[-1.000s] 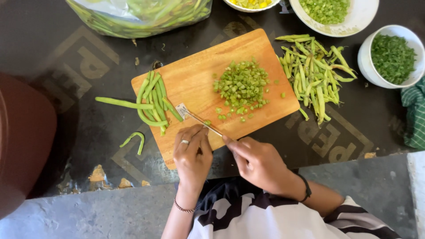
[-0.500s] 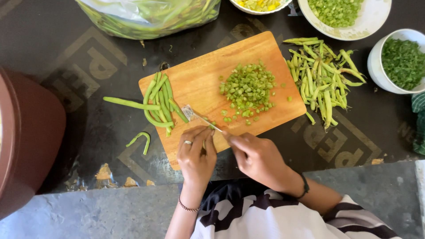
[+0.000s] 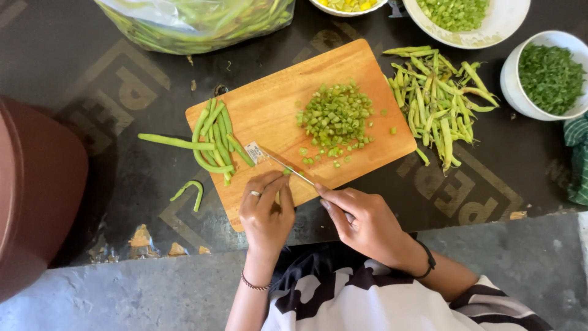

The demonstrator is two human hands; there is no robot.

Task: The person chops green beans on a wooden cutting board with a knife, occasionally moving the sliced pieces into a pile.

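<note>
A wooden cutting board [image 3: 275,104] lies on the dark counter. My right hand [image 3: 364,224] grips a knife [image 3: 278,161] whose blade points left across the board's near edge. My left hand [image 3: 265,211], with a ring, pinches green beans under its fingers right beside the blade; the beans are mostly hidden. A heap of chopped bean pieces [image 3: 335,116] sits on the board's right half. A bunch of whole green beans [image 3: 215,138] lies on the board's left end, one bean reaching off it.
Trimmed bean scraps [image 3: 438,104] lie right of the board. A white bowl of chopped beans [image 3: 496,27] and a bowl of chopped greens [image 3: 514,79] stand at the far right, a plastic bag of beans [image 3: 190,21] at the back. A brown vessel [image 3: 37,184] sits left.
The hands stay at the board's near edge with small knife strokes; the blade has shifted slightly. The view itself wobbled.
</note>
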